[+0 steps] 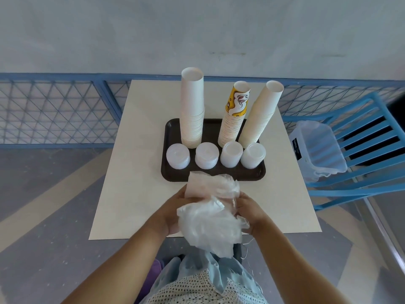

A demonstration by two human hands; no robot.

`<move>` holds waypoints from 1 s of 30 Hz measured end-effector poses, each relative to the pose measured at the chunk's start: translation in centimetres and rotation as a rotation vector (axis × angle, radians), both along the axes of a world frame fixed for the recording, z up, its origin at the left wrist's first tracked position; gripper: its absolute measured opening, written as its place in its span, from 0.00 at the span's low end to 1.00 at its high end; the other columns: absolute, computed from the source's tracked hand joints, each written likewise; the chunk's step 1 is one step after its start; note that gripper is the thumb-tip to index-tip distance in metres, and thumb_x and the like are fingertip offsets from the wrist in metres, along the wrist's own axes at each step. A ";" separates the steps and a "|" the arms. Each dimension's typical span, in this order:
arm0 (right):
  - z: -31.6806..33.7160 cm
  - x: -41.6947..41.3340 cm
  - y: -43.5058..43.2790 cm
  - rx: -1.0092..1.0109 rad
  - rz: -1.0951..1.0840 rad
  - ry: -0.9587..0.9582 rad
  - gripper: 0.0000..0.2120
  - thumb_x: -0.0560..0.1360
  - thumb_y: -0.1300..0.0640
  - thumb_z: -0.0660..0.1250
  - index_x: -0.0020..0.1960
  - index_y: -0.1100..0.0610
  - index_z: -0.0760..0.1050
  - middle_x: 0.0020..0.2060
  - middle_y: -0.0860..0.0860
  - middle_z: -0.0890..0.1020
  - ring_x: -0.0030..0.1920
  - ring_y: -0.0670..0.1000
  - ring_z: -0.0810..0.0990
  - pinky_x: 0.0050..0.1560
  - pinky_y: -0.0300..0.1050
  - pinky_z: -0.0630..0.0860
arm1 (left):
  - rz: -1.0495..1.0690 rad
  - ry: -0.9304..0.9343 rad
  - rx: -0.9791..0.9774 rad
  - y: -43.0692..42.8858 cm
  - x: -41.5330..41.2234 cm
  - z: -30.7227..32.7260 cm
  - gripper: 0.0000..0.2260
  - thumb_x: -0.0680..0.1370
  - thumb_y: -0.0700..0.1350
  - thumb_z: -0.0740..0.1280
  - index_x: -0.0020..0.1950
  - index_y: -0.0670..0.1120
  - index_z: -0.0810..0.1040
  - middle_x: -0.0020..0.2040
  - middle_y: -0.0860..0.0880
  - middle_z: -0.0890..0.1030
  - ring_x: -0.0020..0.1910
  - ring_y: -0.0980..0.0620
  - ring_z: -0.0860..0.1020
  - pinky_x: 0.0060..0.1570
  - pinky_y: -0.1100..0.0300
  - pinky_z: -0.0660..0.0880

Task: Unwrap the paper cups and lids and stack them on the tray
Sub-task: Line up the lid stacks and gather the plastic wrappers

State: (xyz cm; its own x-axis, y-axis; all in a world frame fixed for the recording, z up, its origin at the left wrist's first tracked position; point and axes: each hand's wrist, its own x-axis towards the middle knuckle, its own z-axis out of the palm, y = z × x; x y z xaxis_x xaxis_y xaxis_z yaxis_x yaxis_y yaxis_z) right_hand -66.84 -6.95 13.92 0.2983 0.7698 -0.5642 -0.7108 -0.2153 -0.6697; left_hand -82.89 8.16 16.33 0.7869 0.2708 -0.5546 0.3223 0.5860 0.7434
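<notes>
On the dark tray (252, 175) stand three tall cup stacks: a white stack (192, 108) at left, a yellow-patterned stack (235, 113) in the middle and a cream stack (260, 113) at right. Several short stacks of white lids (207, 155) line the tray's front. Just in front of the tray, above the table, I hold a stack of pale cups (197, 185) half inside a crumpled clear plastic wrapper (208, 224). My left hand (173, 211) grips the cups from the left. My right hand (249, 212) grips the wrapper on the right side.
The square cream table (135, 172) stands against a blue mesh fence (57, 110). A blue chair (372, 150) to the right carries a clear plastic tub (320, 150). Grey floor lies around the table.
</notes>
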 end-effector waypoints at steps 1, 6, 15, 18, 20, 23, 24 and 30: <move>0.1 0.0 0.0 0.029 0.015 0.006 0.18 0.78 0.77 0.57 0.50 0.65 0.84 0.38 0.60 0.84 0.32 0.54 0.84 0.31 0.44 0.80 | 0.017 -0.014 -0.031 0.0 -0.2 0.2 0.14 0.78 0.43 0.75 0.63 0.49 0.82 0.55 0.45 0.87 0.53 0.47 0.86 0.50 0.54 0.82; 2.1 1.1 1.3 0.167 0.117 -0.258 0.04 0.73 0.67 0.70 0.46 0.65 0.83 0.40 0.55 0.85 0.39 0.57 0.82 0.35 0.48 0.79 | 0.140 0.036 -0.331 1.3 -0.4 1.9 0.19 0.75 0.54 0.68 0.58 0.42 0.83 0.49 0.42 0.85 0.47 0.43 0.85 0.53 0.49 0.79; 5.2 4.8 2.0 0.040 0.281 -0.413 0.15 0.72 0.68 0.66 0.53 0.57 0.86 0.49 0.55 0.85 0.51 0.56 0.83 0.52 0.52 0.81 | -0.060 0.109 -0.027 2.8 1.4 1.8 0.12 0.77 0.46 0.76 0.58 0.43 0.86 0.53 0.41 0.86 0.50 0.46 0.83 0.57 0.48 0.79; 6.6 4.6 1.3 0.084 0.174 -0.189 0.16 0.83 0.51 0.61 0.68 0.48 0.81 0.59 0.53 0.85 0.60 0.58 0.82 0.62 0.60 0.79 | -0.020 0.065 0.188 2.8 1.5 2.5 0.14 0.76 0.47 0.77 0.59 0.44 0.85 0.52 0.44 0.87 0.48 0.48 0.85 0.48 0.54 0.82; 6.8 3.7 1.3 0.020 0.222 -0.225 0.16 0.85 0.44 0.60 0.67 0.43 0.81 0.61 0.53 0.85 0.62 0.55 0.83 0.63 0.60 0.79 | -0.055 0.041 0.366 2.6 1.9 3.3 0.16 0.74 0.50 0.80 0.59 0.48 0.84 0.50 0.50 0.88 0.48 0.51 0.86 0.47 0.56 0.83; 5.2 2.1 1.3 -0.108 0.331 -0.459 0.23 0.73 0.42 0.76 0.62 0.54 0.82 0.57 0.58 0.85 0.55 0.59 0.85 0.58 0.65 0.80 | -0.052 0.070 0.610 2.8 2.3 3.4 0.15 0.72 0.52 0.82 0.56 0.56 0.83 0.40 0.59 0.84 0.39 0.58 0.83 0.44 0.60 0.82; 5.1 1.7 1.2 -0.114 0.309 -0.506 0.24 0.69 0.44 0.80 0.58 0.58 0.83 0.51 0.58 0.86 0.49 0.59 0.84 0.54 0.64 0.80 | -0.023 0.074 0.610 2.8 2.3 3.5 0.16 0.70 0.53 0.83 0.55 0.57 0.83 0.43 0.58 0.85 0.42 0.56 0.84 0.48 0.56 0.84; 6.4 2.0 0.8 -0.085 0.279 -0.720 0.13 0.72 0.54 0.81 0.48 0.63 0.84 0.36 0.52 0.82 0.37 0.49 0.79 0.40 0.46 0.76 | -0.099 0.076 0.231 0.8 1.5 3.8 0.15 0.73 0.48 0.80 0.57 0.46 0.86 0.54 0.44 0.88 0.55 0.44 0.86 0.59 0.46 0.82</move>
State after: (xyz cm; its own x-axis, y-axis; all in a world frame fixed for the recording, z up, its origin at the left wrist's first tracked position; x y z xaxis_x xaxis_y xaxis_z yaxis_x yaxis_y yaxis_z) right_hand -64.86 -6.14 20.30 0.4151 0.8332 -0.3654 -0.0187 -0.3937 -0.9191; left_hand -81.37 8.95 20.14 0.7745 0.3205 -0.5454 0.4297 0.3662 0.8254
